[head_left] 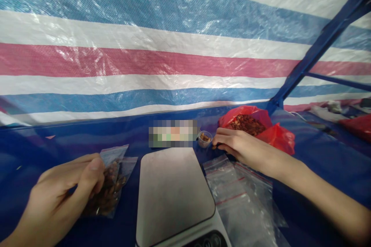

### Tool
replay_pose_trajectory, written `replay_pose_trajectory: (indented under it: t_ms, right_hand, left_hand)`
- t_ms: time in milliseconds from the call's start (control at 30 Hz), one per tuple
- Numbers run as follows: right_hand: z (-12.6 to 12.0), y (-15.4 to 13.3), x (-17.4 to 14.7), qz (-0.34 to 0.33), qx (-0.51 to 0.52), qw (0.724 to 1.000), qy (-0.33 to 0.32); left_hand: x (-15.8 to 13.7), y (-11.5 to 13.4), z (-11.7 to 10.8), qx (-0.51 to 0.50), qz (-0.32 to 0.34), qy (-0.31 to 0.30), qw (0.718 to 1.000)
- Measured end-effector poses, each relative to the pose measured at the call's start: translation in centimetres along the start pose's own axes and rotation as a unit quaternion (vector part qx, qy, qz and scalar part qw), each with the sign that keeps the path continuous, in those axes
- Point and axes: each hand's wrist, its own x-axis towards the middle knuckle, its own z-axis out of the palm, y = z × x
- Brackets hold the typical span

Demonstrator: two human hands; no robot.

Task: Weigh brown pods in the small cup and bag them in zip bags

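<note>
My left hand (69,189) is closed on a clear zip bag (114,177) partly filled with brown, nut-like pieces, its top standing open above my fingers. To the right, my right hand (232,142) is pinched together beside a small clear cup (205,139) of lighter brown pieces. A small brown bit (214,147) shows at its fingertips. Behind that hand lies an open red plastic bag (275,139) full of reddish-brown dried pieces (246,123), partly hidden by the fingers. Between my hands a kitchen scale (175,193) has nothing on its metal plate.
Several flat clear zip bags (240,197) with red seal lines lie right of the scale, under my right forearm. A blurred-out item (174,133) is behind the scale. Striped sheeting (162,65) hangs behind the blue tabletop (130,131); a blue metal post (313,50) rises at right.
</note>
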Motion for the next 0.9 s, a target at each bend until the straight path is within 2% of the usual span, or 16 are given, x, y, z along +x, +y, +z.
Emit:
replay_pose_trajectory:
  t_ms: [133, 233, 300, 367, 467, 533, 667, 767, 833, 900]
  right_hand:
    - [0.3, 0.3, 0.0, -0.005, -0.004, 1.0, -0.002]
    - [-0.2, 0.7, -0.1, -0.018, 0.004, 1.0, 0.023]
    - [-0.7, 0.7, -0.1, -0.019, 0.01, 0.997, 0.08]
    - [-1.2, 0.2, 0.1, -0.001, 0.036, 0.983, 0.179]
    - [-1.3, -1.1, 0.9, 0.03, 0.134, 0.939, 0.317]
    - [-0.7, -2.2, 1.5, 0.034, 0.189, 0.918, 0.347]
    - [0.1, -3.2, 2.4, 0.027, 0.184, 0.925, 0.33]
    - [-0.2, -2.6, 2.1, 0.031, 0.14, 0.936, 0.32]
    - [-0.5, -1.7, 1.6, 0.054, 0.126, 0.951, 0.278]
    - [-0.4, -0.6, 1.1, 0.087, 0.122, 0.969, 0.197]
  left_hand:
    - [1.2, 1.5, -0.2, -0.01, 0.042, -0.002, 0.999]
    - [1.9, 2.3, -0.6, -0.003, 0.054, 0.012, 0.998]
    - [2.1, 2.3, -0.7, 0.0, 0.055, 0.018, 0.998]
    - [2.2, 2.1, -0.8, 0.002, 0.054, 0.02, 0.998]
    - [2.2, 1.7, -0.7, 0.002, 0.057, 0.024, 0.998]
    - [2.3, 1.5, -0.7, 0.002, 0.057, 0.025, 0.998]
    - [2.3, 1.4, -0.8, 0.005, 0.052, 0.023, 0.998]
    - [2.4, 1.4, -1.0, 0.005, 0.048, 0.023, 0.999]
    - [2.4, 1.3, -0.9, 0.003, 0.046, 0.024, 0.999]
    - [2.4, 1.2, -0.9, -0.001, 0.046, 0.025, 0.999]
